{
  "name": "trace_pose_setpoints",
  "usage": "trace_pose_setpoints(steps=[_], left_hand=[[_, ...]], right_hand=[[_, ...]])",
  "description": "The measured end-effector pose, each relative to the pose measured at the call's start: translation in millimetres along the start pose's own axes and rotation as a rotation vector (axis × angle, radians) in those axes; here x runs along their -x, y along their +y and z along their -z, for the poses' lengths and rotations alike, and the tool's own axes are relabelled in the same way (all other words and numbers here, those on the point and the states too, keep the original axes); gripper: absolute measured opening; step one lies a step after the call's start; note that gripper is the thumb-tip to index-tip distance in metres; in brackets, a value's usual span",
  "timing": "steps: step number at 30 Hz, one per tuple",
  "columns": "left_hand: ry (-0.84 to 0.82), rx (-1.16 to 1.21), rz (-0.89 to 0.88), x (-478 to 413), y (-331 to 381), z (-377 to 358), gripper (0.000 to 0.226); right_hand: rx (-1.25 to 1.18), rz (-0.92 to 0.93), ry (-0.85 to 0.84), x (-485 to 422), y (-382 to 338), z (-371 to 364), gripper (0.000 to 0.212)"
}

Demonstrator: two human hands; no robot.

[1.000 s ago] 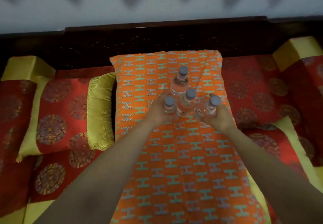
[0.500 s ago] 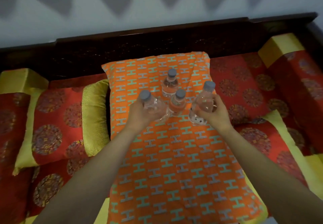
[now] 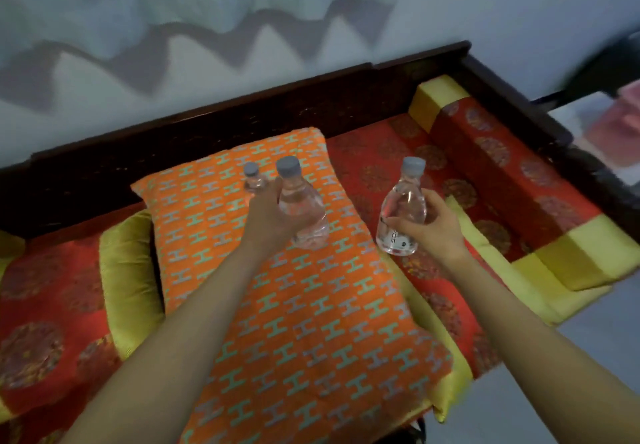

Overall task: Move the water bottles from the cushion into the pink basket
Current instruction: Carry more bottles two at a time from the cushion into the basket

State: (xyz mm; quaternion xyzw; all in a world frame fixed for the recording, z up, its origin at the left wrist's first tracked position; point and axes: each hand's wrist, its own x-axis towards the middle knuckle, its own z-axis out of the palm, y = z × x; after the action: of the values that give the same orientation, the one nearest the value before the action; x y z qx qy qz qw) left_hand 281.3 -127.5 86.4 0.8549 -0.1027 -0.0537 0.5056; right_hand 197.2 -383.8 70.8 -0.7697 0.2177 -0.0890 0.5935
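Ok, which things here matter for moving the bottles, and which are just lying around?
For the job:
left hand gripping the first water bottle
right hand gripping the second water bottle
third water bottle behind the left hand
orange cushion
blurred pink shape far right, probably the basket

Just lying about:
yellow-green pillow
red patterned seat cushions
yellow bolster
dark wooden frame

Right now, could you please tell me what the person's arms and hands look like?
Both forearms are bare, with no sleeves, watch or bracelet in view. The left hand and right hand wear no gloves, and no rings show on the fingers.
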Motion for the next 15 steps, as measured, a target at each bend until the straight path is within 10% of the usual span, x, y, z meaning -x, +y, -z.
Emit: trace_pose_setpoints(steps=[15], left_hand=[[-0.225, -0.070, -0.255, 43.6, 221.5, -266.3, 0.038]], right_hand=[[0.013, -0.031, 0.256, 71.0, 33.3, 367.6, 0.061]])
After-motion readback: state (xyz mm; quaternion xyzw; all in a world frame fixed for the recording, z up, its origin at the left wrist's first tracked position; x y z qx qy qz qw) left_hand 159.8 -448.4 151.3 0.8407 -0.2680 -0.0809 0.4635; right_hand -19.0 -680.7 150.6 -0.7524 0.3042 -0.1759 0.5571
